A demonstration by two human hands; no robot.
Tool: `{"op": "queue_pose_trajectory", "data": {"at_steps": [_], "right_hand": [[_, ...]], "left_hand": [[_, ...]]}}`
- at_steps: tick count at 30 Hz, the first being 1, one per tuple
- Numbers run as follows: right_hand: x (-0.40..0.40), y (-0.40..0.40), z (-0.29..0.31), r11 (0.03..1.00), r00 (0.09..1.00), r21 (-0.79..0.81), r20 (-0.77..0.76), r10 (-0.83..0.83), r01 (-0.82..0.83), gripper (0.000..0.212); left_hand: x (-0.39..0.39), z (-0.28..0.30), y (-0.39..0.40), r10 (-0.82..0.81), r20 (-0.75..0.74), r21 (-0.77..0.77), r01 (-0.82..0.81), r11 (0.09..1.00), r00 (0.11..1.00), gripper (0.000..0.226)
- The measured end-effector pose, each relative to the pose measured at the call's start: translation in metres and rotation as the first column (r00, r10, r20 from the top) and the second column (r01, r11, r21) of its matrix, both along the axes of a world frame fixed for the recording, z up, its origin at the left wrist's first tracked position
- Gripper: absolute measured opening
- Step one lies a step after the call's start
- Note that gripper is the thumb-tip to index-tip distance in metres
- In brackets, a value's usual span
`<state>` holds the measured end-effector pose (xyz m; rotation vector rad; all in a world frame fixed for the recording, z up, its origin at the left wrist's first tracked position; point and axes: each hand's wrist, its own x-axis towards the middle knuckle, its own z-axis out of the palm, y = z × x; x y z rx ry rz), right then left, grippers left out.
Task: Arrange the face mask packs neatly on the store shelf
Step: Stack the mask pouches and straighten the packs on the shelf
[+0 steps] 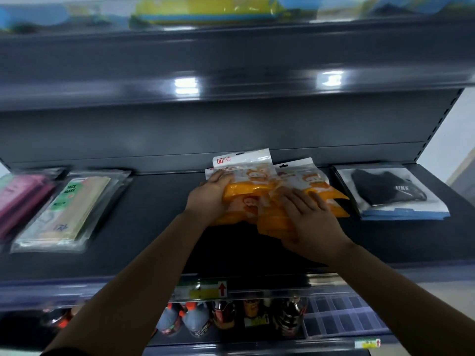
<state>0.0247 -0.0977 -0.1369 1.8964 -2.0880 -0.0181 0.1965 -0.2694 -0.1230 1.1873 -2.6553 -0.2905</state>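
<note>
Several orange and white face mask packs point(253, 176) lie overlapping in a loose pile on the dark shelf point(159, 217), near its back wall. My left hand point(208, 197) grips the left edge of the pile, thumb on top. My right hand point(305, 214) lies flat with straight fingers on the front right pack point(276, 220). A beige "FACE MASK" pack point(69, 209) and a pink pack point(18, 199) lie at the left. A black mask pack point(390, 194) on blue ones lies at the right.
A higher shelf point(231, 65) overhangs, with blurred yellow and blue packs point(203, 11) on top. Below the front edge with its price tag point(203, 290) stand several bottles point(226, 317). Bare shelf lies between the beige pack and the orange pile.
</note>
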Motion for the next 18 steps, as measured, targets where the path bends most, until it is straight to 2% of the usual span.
{"op": "queue_pose_trajectory", "data": {"at_steps": [4,6,8,11,14,16,18], "right_hand": [[-0.016,0.003,0.004,0.999,1.0,0.038,0.0,-0.012,0.012,0.104],[-0.022,0.003,0.007,0.994,0.999,0.097,-0.006,-0.041,0.041,0.106],[-0.022,0.0,0.014,0.991,0.998,0.134,0.051,-0.03,0.023,0.112],[-0.003,-0.009,0.032,0.992,0.958,0.126,0.286,-0.008,-0.029,0.112],[0.027,-0.034,0.045,0.99,0.955,0.101,0.29,0.062,-0.095,0.095],[0.044,-0.055,0.045,0.982,0.969,0.141,0.23,0.093,-0.128,0.092],[0.056,-0.07,0.04,0.972,0.98,0.198,0.18,0.089,-0.125,0.093]], "left_hand": [[0.01,0.002,0.003,0.025,0.166,-0.08,-0.012,0.997,0.986,0.063],[0.019,0.0,0.007,0.032,0.164,-0.104,-0.015,0.994,0.986,0.063],[0.028,-0.003,0.011,0.039,0.115,-0.122,-0.025,0.992,0.993,0.061],[0.042,-0.008,0.012,0.025,-0.079,-0.009,-0.026,1.0,0.997,0.062],[0.05,-0.011,0.01,0.008,-0.364,0.25,0.089,0.964,0.931,0.065],[0.05,-0.008,0.013,0.142,-0.586,0.451,0.175,0.876,0.798,0.046],[0.044,-0.006,0.014,0.37,-0.705,0.592,0.214,0.777,0.605,0.029]]}}
